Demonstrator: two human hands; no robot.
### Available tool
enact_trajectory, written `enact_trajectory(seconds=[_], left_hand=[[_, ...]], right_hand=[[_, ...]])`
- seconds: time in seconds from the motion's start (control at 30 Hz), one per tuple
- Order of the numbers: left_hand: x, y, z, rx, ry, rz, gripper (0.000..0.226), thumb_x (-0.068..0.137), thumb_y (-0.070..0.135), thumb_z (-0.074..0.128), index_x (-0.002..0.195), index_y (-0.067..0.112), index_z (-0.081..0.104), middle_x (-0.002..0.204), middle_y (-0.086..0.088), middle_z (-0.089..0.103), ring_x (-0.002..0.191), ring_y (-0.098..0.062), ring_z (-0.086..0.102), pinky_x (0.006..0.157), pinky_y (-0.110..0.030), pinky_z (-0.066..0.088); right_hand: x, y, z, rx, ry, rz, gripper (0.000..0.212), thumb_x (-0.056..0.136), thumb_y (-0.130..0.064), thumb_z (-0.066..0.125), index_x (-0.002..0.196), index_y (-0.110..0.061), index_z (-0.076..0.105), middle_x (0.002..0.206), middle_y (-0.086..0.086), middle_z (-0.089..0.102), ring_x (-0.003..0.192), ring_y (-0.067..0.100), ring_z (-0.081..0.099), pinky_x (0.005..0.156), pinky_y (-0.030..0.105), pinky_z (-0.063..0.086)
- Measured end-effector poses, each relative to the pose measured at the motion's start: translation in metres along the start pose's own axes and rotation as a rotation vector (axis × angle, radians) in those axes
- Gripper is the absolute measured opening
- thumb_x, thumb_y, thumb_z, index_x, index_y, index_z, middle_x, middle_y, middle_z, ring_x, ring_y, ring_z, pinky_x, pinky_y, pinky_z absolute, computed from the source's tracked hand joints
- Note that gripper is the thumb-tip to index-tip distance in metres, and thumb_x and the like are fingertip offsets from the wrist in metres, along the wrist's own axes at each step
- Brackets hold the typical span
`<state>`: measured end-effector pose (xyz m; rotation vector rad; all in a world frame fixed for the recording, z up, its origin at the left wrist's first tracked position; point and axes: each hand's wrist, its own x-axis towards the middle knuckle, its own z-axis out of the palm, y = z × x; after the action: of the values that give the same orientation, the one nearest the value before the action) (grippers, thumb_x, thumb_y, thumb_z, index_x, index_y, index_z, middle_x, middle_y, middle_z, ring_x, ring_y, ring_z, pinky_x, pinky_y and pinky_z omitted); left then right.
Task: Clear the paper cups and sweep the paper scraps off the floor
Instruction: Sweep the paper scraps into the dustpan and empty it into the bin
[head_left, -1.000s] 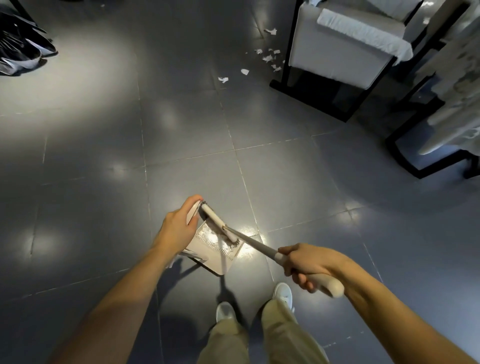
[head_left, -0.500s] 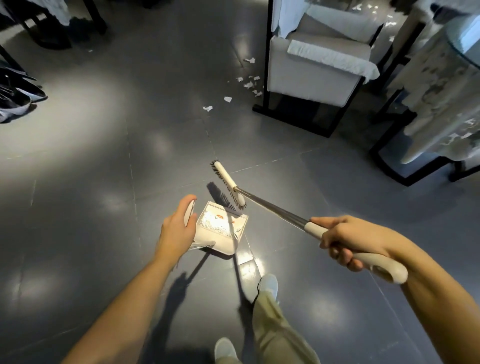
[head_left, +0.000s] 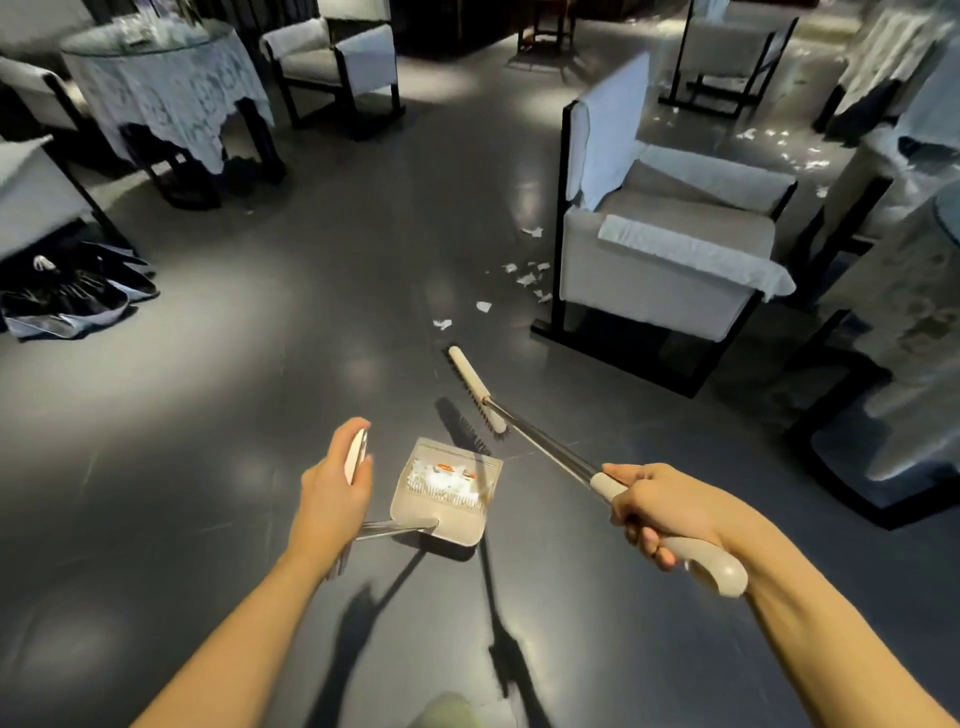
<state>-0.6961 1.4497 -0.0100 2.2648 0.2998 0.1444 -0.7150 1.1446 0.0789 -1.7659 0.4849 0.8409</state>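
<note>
Left hand (head_left: 332, 488) is curled round the dustpan (head_left: 441, 512) handle. Right hand (head_left: 660, 512) is wrapped round the broom (head_left: 475, 387) grip, and the brush end looks lifted off the floor (head_left: 260, 364), just short of the chair (head_left: 665, 260).

The scraps (head_left: 524, 278) are scattered by the chair's near left corner, with more behind the chair. The dustpan hangs well short of the chair and holds a heap of white bits, some with orange marks. Can't tell if those are cups.

What I'd worry about:
- The pan is loaded and carried one-handed on a long handle, so tip it forward while walking up to the chair and the heap slides back out.
- The scraps are light. A quick flick of the bristles would scatter them or push them under the chair — a pain to fish out.
- The brush could catch on the chair's black base when sweeping that close.
- The lot behind the chair is easy to miss.
</note>
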Motion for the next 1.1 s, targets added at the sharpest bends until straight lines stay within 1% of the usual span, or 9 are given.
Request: enact_trajectory(seconds=[0.1, 0.27, 0.43, 0.63, 0.7, 0.83, 0.9, 0.97, 1.1], left_hand=[[0.052, 0.010, 0.008, -0.014, 0.023, -0.012, 0.033, 0.095, 0.017, 0.048, 0.124, 0.032, 0.047, 0.082, -0.011, 0.060, 0.062, -0.018, 0.049, 0.063, -0.032, 0.038], [0.166, 0.012, 0.025, -0.047, 0.029, -0.029, 0.033, 0.095, 0.017, 0.048, 0.123, 0.034, 0.047, 0.087, -0.010, 0.061, 0.063, -0.018, 0.051, 0.062, -0.031, 0.039], [0.310, 0.019, 0.029, -0.081, 0.005, -0.036, 0.035, 0.095, 0.017, 0.048, 0.125, 0.036, 0.047, 0.096, -0.009, 0.062, 0.072, -0.022, 0.052, 0.070, -0.030, 0.037], [0.462, 0.033, 0.030, -0.033, -0.038, -0.002, 0.037, 0.095, 0.017, 0.049, 0.127, 0.036, 0.048, 0.085, -0.007, 0.059, 0.063, -0.019, 0.050, 0.063, -0.028, 0.037], [0.507, 0.030, 0.036, -0.043, -0.080, -0.023, 0.037, 0.095, 0.017, 0.048, 0.129, 0.034, 0.048, 0.089, -0.007, 0.061, 0.071, -0.024, 0.055, 0.070, -0.027, 0.039], [0.598, 0.017, 0.060, -0.021, -0.087, -0.052, 0.042, 0.092, 0.010, 0.054, 0.131, 0.025, 0.051, 0.106, -0.009, 0.067, 0.093, -0.032, 0.062, 0.077, -0.026, 0.040], [0.641, 0.011, 0.074, 0.004, -0.136, -0.061, 0.044, 0.091, 0.007, 0.055, 0.132, 0.022, 0.052, 0.107, -0.007, 0.067, 0.096, -0.029, 0.063, 0.077, -0.023, 0.040], [0.681, 0.008, 0.087, -0.029, -0.191, -0.084, 0.044, 0.091, 0.002, 0.054, 0.132, 0.017, 0.052, 0.115, -0.001, 0.063, 0.107, -0.024, 0.061, 0.086, -0.022, 0.039], [0.752, 0.002, 0.106, 0.010, -0.273, -0.128, 0.044, 0.093, 0.005, 0.053, 0.134, 0.019, 0.049, 0.130, -0.004, 0.056, 0.118, -0.023, 0.055, 0.098, -0.029, 0.038]], right_hand=[[0.044, -0.043, -0.009, -0.029, 0.005, -0.008, 0.057, 0.091, 0.004, 0.040, 0.141, -0.025, 0.039, 0.046, 0.004, 0.041, 0.031, 0.008, 0.036, 0.032, 0.017, 0.034], [0.156, -0.131, -0.007, -0.051, 0.025, -0.029, 0.037, 0.090, 0.001, 0.041, 0.117, -0.022, 0.052, 0.052, 0.005, 0.043, 0.035, 0.008, 0.038, 0.034, 0.017, 0.035], [0.276, -0.222, 0.001, -0.033, 0.042, -0.048, 0.057, 0.089, 0.003, 0.038, 0.140, -0.021, 0.040, 0.045, 0.002, 0.045, 0.035, 0.010, 0.039, 0.035, 0.018, 0.036], [0.386, -0.319, -0.020, -0.071, 0.091, -0.049, 0.059, 0.089, 0.002, 0.036, 0.145, -0.017, 0.035, 0.046, 0.003, 0.042, 0.033, 0.010, 0.038, 0.034, 0.019, 0.036], [0.419, -0.346, -0.031, -0.086, 0.101, -0.036, 0.060, 0.088, 0.003, 0.037, 0.144, -0.020, 0.036, 0.045, 0.003, 0.042, 0.032, 0.010, 0.039, 0.034, 0.018, 0.037], [0.491, -0.395, -0.056, -0.141, 0.114, -0.043, 0.033, 0.088, 0.001, 0.035, 0.112, -0.016, 0.051, 0.040, 0.001, 0.042, 0.031, 0.011, 0.039, 0.039, 0.021, 0.038], [0.534, -0.417, -0.071, -0.140, 0.137, -0.015, 0.029, 0.090, 0.000, 0.035, 0.111, -0.007, 0.054, 0.047, 0.004, 0.044, 0.033, 0.011, 0.040, 0.037, 0.020, 0.037], [0.573, -0.441, -0.087, -0.135, 0.152, 0.004, 0.019, 0.094, -0.003, 0.037, 0.092, -0.003, 0.056, 0.047, 0.006, 0.044, 0.034, 0.011, 0.040, 0.038, 0.020, 0.037], [0.644, -0.480, -0.111, -0.114, 0.201, 0.079, 0.036, 0.101, -0.017, 0.036, 0.069, -0.006, 0.051, 0.048, 0.007, 0.046, 0.038, 0.015, 0.041, 0.037, 0.020, 0.035]])
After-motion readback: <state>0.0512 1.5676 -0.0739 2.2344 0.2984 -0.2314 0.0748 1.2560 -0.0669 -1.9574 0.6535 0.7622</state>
